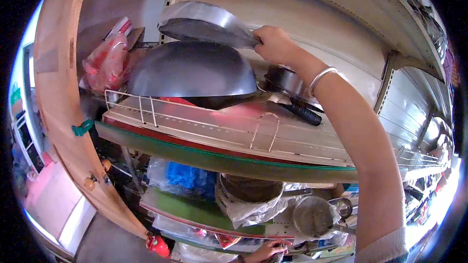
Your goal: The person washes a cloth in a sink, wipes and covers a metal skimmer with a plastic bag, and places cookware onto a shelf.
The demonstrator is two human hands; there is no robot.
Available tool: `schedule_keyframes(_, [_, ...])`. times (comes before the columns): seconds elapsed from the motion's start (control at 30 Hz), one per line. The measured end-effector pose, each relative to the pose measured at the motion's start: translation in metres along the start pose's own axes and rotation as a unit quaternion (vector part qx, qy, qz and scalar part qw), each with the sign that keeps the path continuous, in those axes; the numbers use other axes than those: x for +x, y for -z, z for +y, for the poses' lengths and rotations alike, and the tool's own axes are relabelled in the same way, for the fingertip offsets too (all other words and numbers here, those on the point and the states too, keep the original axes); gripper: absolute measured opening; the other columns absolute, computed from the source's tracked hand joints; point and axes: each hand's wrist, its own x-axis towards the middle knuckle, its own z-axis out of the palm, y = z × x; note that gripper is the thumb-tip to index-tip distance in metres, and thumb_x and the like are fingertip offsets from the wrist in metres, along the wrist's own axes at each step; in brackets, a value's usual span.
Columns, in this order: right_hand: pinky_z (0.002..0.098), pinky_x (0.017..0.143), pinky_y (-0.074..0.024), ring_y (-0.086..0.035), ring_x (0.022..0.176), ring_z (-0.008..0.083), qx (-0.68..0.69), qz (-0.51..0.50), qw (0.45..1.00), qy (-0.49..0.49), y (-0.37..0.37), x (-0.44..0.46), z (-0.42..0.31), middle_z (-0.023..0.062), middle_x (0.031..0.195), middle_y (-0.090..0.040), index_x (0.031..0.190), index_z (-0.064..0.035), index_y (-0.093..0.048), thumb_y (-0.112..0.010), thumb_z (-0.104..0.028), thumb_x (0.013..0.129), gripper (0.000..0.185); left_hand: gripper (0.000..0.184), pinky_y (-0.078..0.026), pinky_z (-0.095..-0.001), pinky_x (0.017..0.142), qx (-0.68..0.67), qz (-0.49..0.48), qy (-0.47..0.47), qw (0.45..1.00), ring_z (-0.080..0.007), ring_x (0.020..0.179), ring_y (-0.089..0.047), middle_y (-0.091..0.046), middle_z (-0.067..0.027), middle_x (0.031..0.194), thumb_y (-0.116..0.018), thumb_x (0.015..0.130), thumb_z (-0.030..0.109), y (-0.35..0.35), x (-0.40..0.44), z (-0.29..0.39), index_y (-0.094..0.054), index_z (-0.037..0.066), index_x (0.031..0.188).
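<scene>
My right hand (274, 44) grips the handle end of a shallow metal frying pan (207, 19), which is raised and tilted on the top shelf. Just below it a large dark wok (195, 70) lies upside down; whether the two touch I cannot tell. A black handle (304, 113) sticks out toward the shelf's front, below my right wrist. Behind that wrist stands a smaller metal pot (287, 82), partly hidden. Low in the view, by the lower shelves, my left hand (269, 251) is closed around something greyish that I cannot make out.
A low wire rail (195, 129) runs along the shelf's front edge (234, 163). A wooden door frame (61, 68) stands at the left, beside a red-and-white plastic bag (107, 63). Below are a plastic-wrapped pot (248, 190), a saucepan (312, 216) and a blue package (185, 175).
</scene>
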Motion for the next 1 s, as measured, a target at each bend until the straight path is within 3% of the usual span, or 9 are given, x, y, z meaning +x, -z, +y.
schedule_keyframes(0.07, [0.0437,0.079,-0.0441,-0.056,0.088,0.0377,0.015,-0.005,1.000,0.000,-0.006,0.002,-0.004,0.0215,0.094,-0.059,0.095,-0.0016,-0.061,-0.056,-0.011,0.070,0.027,0.020,-0.038,-0.0224,0.041,0.038,0.007,-0.019,0.999,-0.0074,0.046,-0.048,-0.054,-0.0004,0.063,-0.052,0.089,0.015,0.004,-0.001,-0.001,-0.056,0.005,0.105])
schedule_keyframes(0.27, [0.0430,0.079,-0.0444,-0.057,0.088,0.0373,0.031,-0.032,0.999,-0.019,-0.017,0.004,-0.002,0.0216,0.092,-0.060,0.099,-0.0031,-0.061,-0.057,-0.011,0.070,0.031,0.012,-0.039,-0.0229,0.042,-0.038,0.016,-0.015,0.999,-0.0098,0.044,-0.050,-0.053,-0.0026,0.057,-0.050,0.089,0.012,0.001,-0.012,0.008,-0.056,0.003,0.095])
schedule_keyframes(0.37, [0.0429,0.079,-0.0446,-0.057,0.088,0.0374,0.050,-0.020,0.998,-0.033,-0.017,0.003,0.005,0.0211,0.093,-0.060,0.100,-0.0041,-0.061,-0.056,-0.012,0.070,0.031,0.012,-0.041,-0.0240,0.043,0.018,0.024,-0.057,0.998,-0.0107,0.044,-0.051,-0.054,-0.0032,0.058,-0.050,0.089,0.011,0.008,-0.006,-0.001,-0.056,0.003,0.094])
schedule_keyframes(0.47, [0.0430,0.079,-0.0446,-0.057,0.088,0.0369,0.022,-0.001,0.999,-0.024,-0.015,-0.001,0.011,0.0200,0.093,-0.061,0.100,-0.0053,-0.061,-0.055,-0.012,0.071,0.031,0.013,-0.043,-0.0250,0.044,0.060,0.004,-0.061,0.996,-0.0106,0.046,-0.052,-0.056,-0.0039,0.062,-0.050,0.089,0.011,0.010,-0.007,0.000,-0.056,0.001,0.097])
schedule_keyframes(0.57, [0.0429,0.080,-0.0446,-0.057,0.089,0.0361,0.004,-0.009,0.999,-0.037,-0.011,-0.005,0.018,0.0189,0.093,-0.061,0.101,-0.0071,-0.062,-0.055,-0.012,0.071,0.031,0.016,-0.044,-0.0252,0.046,0.025,0.045,-0.034,0.998,-0.0106,0.046,-0.052,-0.058,-0.0040,0.068,-0.051,0.089,0.011,-0.003,-0.010,0.009,-0.056,0.001,0.099])
schedule_keyframes(0.67, [0.0425,0.079,-0.0451,-0.058,0.089,0.0351,-0.012,-0.016,0.998,-0.061,-0.011,-0.003,0.027,0.0179,0.094,-0.062,0.100,-0.0085,-0.062,-0.055,-0.012,0.071,0.031,0.019,-0.045,-0.0252,0.048,-0.011,0.012,0.004,1.000,-0.0102,0.049,-0.053,-0.060,-0.0044,0.073,-0.052,0.088,0.011,0.005,-0.010,0.004,-0.056,0.000,0.104])
schedule_keyframes(0.87, [0.0391,0.075,-0.0468,-0.059,0.085,0.0317,-0.005,0.024,0.995,-0.096,0.002,0.004,0.046,0.0161,0.092,-0.063,0.101,-0.0111,-0.063,-0.057,-0.017,0.072,0.030,0.022,-0.045,-0.0234,0.052,0.063,0.048,-0.026,0.997,-0.0083,0.056,-0.053,-0.060,-0.0036,0.074,-0.052,0.089,0.014,0.006,-0.012,0.003,-0.056,0.002,0.107])
schedule_keyframes(0.97, [0.0379,0.074,-0.0468,-0.060,0.084,0.0299,-0.025,0.052,0.992,-0.109,0.020,0.002,0.060,0.0154,0.091,-0.063,0.101,-0.0120,-0.063,-0.058,-0.020,0.072,0.031,0.022,-0.045,-0.0233,0.054,0.121,0.031,-0.075,0.989,-0.0078,0.059,-0.053,-0.060,-0.0034,0.076,-0.051,0.089,0.016,0.018,-0.010,-0.007,-0.057,0.004,0.107])
schedule_keyframes(1.0, [0.0379,0.073,-0.0469,-0.060,0.084,0.0292,-0.034,0.054,0.993,-0.100,0.029,-0.002,0.066,0.0154,0.091,-0.063,0.101,-0.0119,-0.063,-0.058,-0.021,0.072,0.031,0.021,-0.045,-0.0252,0.058,0.130,-0.019,-0.071,0.989,-0.0078,0.061,-0.054,-0.061,-0.0039,0.078,-0.052,0.089,0.015,0.033,-0.002,-0.017,-0.059,0.006,0.106])
